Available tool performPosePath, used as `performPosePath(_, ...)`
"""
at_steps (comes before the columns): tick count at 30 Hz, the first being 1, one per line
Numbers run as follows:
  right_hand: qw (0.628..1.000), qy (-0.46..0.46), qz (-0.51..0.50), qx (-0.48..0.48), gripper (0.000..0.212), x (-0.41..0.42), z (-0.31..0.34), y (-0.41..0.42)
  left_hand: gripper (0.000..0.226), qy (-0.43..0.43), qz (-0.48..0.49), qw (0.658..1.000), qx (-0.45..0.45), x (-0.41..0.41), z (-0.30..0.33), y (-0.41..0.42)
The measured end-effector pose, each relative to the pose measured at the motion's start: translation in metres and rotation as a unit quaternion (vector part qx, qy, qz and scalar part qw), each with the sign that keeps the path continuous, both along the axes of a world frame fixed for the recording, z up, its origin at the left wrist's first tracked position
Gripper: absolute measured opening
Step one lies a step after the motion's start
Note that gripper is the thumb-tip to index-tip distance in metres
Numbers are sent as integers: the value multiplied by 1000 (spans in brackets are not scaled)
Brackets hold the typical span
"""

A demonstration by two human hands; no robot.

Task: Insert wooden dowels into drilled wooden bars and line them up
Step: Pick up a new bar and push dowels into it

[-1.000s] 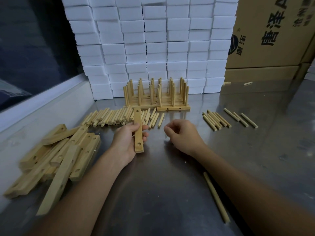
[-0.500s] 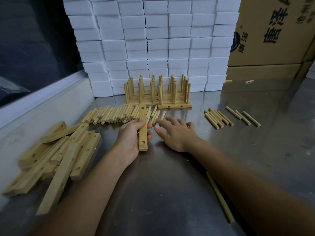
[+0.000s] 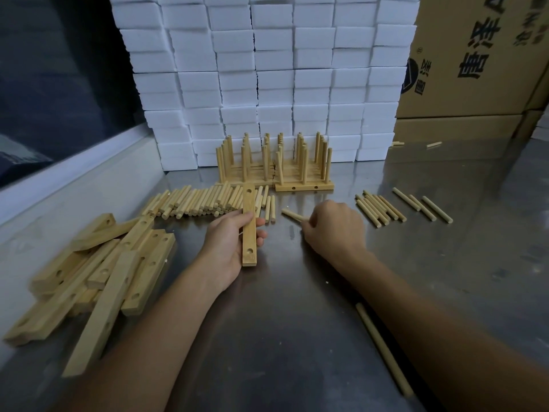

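1. Gripping a drilled wooden bar (image 3: 249, 230) at its middle, the left hand (image 3: 228, 248) holds it lengthwise over the steel worktop (image 3: 282, 337), fingers wrapped around it, a hole showing near each end.
2. The right hand (image 3: 334, 230) sits just to the right, fingers curled and pinching one end of a single dowel (image 3: 292, 216), whose free end points left toward the bar; the two are close but apart.
3. The far end of the held bar overlaps a long row of loose dowels (image 3: 202, 202) lying side by side on the worktop.
4. Behind that row, against a wall of stacked white foam blocks (image 3: 276, 78), stand finished bars (image 3: 274, 171) lined up together, their dowels rising upright.
5. At far left lies a jumbled pile of undowelled bars (image 3: 98, 272), crossing and leaning on one another.
6. To the right of the right hand a smaller bunch of dowels (image 3: 380, 208) lies tightly packed, with three more dowels (image 3: 421, 203) spaced out beyond it.
7. One long thin stick (image 3: 383, 349) rests near the right forearm, partly hidden by it.
8. Brown cardboard cartons (image 3: 475, 63) with printed characters are stacked at upper right.
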State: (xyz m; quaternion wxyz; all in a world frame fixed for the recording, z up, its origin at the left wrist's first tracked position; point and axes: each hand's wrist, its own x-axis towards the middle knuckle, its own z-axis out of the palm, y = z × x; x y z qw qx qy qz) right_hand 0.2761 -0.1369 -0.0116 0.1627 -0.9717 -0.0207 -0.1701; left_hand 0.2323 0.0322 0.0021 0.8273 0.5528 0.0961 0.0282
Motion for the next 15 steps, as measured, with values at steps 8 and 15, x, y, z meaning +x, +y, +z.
performPosePath(8,995,81,25,61,19,-5,3,-14,13,1,0,1000,8,-2,0,1)
performPosePath(15,974,68,84,197,15,-6,0,-15,14,-3,-7,1000,15,-4,0,1)
